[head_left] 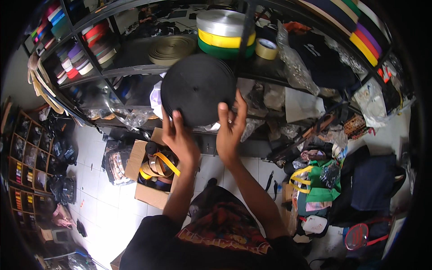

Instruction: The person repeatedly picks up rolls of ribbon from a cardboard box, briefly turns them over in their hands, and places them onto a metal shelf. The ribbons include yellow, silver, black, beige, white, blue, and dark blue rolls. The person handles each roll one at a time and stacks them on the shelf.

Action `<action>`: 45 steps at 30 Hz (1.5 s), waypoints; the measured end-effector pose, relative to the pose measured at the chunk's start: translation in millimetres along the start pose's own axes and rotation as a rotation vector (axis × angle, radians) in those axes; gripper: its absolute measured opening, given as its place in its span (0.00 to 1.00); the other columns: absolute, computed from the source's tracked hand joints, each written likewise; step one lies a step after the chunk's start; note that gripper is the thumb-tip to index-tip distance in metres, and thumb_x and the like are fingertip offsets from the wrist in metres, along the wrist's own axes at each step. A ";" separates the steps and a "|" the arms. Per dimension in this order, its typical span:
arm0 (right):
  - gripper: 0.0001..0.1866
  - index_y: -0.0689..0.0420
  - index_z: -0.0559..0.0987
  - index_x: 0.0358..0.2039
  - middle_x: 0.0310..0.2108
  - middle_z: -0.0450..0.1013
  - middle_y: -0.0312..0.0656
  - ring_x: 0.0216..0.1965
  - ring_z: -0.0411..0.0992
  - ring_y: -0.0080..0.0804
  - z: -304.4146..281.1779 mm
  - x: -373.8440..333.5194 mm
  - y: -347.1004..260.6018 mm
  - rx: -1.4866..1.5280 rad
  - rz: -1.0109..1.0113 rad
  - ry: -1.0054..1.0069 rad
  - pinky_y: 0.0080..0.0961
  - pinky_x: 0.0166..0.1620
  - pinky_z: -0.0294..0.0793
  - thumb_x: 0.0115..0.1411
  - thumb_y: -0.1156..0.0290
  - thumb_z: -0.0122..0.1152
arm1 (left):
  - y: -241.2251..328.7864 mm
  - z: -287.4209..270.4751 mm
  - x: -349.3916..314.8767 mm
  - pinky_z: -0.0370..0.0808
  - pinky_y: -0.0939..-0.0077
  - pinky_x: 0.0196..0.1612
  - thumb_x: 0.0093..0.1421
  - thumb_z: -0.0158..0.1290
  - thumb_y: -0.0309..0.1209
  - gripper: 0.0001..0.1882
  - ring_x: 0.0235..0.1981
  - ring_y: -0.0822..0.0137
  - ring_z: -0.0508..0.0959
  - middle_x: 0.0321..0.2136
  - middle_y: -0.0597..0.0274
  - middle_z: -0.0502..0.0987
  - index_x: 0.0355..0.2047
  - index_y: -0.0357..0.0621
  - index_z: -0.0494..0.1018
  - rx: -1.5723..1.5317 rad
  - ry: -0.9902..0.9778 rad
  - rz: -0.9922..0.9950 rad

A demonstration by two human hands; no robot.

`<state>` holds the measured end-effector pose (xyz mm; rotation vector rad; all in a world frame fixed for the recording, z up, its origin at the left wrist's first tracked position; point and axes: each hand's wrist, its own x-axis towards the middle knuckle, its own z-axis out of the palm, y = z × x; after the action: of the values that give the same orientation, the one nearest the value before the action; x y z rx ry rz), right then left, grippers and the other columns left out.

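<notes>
Between my two hands I hold a large flat roll of black webbing (198,87), its round face turned toward me, in front of the black shelf. My left hand (180,137) grips its lower left edge, thumb on the face. My right hand (231,123) grips the lower right edge in the same way, with its fingers partly hidden behind the roll. Just beyond it on the shelf lies an olive roll of webbing (172,49). Beside that stands a stack with a white roll (220,23), a yellow roll (225,39) and a green roll (223,51).
A roll of tape (266,49) sits right of the stack. Coloured rolls (96,38) fill the left shelves. On the tiled floor, an open cardboard box (150,196) contains webbing rolls. Bags, including a green one (321,194), lie at right. A compartmented rack (29,155) stands left.
</notes>
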<state>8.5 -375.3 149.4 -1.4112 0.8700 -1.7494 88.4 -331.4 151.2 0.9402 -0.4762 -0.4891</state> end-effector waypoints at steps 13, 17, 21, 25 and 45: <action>0.46 0.67 0.59 0.65 0.17 0.75 0.49 0.27 0.78 0.53 130.7 135.7 66.2 -0.768 0.003 -0.446 0.44 0.34 0.77 0.58 0.45 0.60 | -38.8 3.6 284.9 0.55 0.49 0.62 0.68 0.42 0.52 0.29 0.58 0.46 0.65 0.55 0.46 0.70 0.57 0.44 0.72 0.982 0.029 0.370; 0.46 0.66 0.60 0.64 0.16 0.73 0.44 0.23 0.76 0.42 129.2 135.1 71.0 -0.706 0.053 -0.417 0.37 0.31 0.75 0.57 0.44 0.63 | -42.0 11.4 279.7 0.54 0.49 0.62 0.70 0.37 0.53 0.30 0.59 0.48 0.65 0.55 0.52 0.70 0.58 0.43 0.70 0.939 -0.031 0.387; 0.46 0.63 0.58 0.66 0.19 0.76 0.53 0.28 0.78 0.56 128.8 140.3 75.4 -0.704 0.048 -0.421 0.46 0.36 0.76 0.58 0.44 0.60 | -47.3 19.3 274.7 0.52 0.44 0.62 0.71 0.33 0.53 0.31 0.59 0.48 0.64 0.55 0.51 0.69 0.60 0.43 0.67 1.015 0.022 0.370; 0.45 0.62 0.59 0.66 0.20 0.75 0.57 0.28 0.78 0.58 129.9 145.3 76.0 -0.676 0.062 -0.442 0.49 0.36 0.76 0.57 0.44 0.61 | -60.5 6.3 280.5 0.39 0.40 0.64 0.71 0.25 0.56 0.35 0.64 0.52 0.58 0.60 0.51 0.63 0.66 0.46 0.60 0.939 0.024 0.358; 0.16 0.47 0.78 0.47 0.39 0.78 0.48 0.43 0.76 0.47 -191.0 -263.5 127.2 -0.968 0.934 -0.289 0.41 0.50 0.73 0.60 0.57 0.58 | -128.2 7.1 32.4 0.71 0.74 0.35 0.69 0.44 0.40 0.18 0.26 0.70 0.75 0.20 0.60 0.75 0.35 0.35 0.73 0.199 -0.568 0.333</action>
<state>-125.8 -203.6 -123.7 -1.3535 1.9282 -0.3739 86.0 -418.9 51.8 0.8811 -1.1928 -0.4040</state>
